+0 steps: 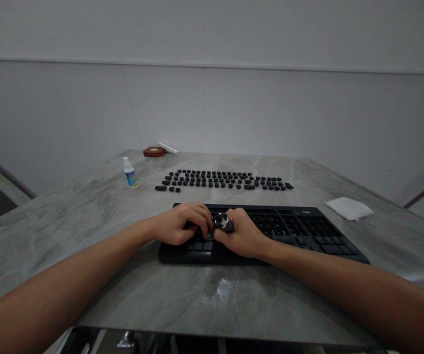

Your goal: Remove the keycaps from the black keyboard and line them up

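Note:
A black keyboard (289, 239) lies flat on the grey marbled table with many of its keycaps off and bare key positions showing. My right hand (244, 235) is closed round a small dark object with a pale mottled pattern (224, 222), held low over the left-centre keys; its kind is unclear. Close beside it, my left hand (182, 223) rests over the keyboard's left part. Its fingers curl down to the keys near that object, and whatever is under the fingertips is hidden. Behind the keyboard, loose black keycaps (217, 179) are laid out in rows.
A white spray bottle (131, 174) with a blue and yellow label stands at the left. Farther back lie a brown-red box (153, 152) and a white strip (168, 148). A folded white cloth or tissue (349, 208) lies to the right. The table (182, 300) ends before a pale wall.

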### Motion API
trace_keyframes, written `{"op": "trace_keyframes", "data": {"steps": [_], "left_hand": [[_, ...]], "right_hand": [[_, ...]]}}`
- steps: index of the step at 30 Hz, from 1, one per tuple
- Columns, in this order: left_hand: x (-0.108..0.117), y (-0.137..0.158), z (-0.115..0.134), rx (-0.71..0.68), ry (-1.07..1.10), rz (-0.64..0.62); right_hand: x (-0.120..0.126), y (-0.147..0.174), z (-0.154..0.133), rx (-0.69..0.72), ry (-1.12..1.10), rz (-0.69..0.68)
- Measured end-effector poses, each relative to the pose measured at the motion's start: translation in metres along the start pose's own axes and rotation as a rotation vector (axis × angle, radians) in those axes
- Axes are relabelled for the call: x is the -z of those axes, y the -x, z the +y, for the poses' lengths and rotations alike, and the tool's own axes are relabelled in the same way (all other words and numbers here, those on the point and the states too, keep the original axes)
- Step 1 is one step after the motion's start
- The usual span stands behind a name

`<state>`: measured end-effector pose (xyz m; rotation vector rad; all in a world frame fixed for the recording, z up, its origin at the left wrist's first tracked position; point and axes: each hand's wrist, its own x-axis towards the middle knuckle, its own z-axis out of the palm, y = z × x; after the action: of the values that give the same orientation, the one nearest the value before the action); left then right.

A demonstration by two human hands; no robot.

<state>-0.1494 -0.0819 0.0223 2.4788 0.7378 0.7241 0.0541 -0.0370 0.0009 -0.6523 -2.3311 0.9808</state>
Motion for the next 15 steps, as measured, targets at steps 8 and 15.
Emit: {"op": "trace_keyframes", "data": {"steps": [8, 15], "left_hand": [[0.0004, -0.0010, 0.0021, -0.007, -0.034, -0.012], [-0.0007, 0.0002, -0.0019, -0.007, -0.081, -0.011]], "right_hand": [[0.0013, -0.0002, -0.0006, 0.024, -0.008, 0.005], [0.0001, -0.0001, 0.0021, 0.086, 0.011, -0.008]]}}
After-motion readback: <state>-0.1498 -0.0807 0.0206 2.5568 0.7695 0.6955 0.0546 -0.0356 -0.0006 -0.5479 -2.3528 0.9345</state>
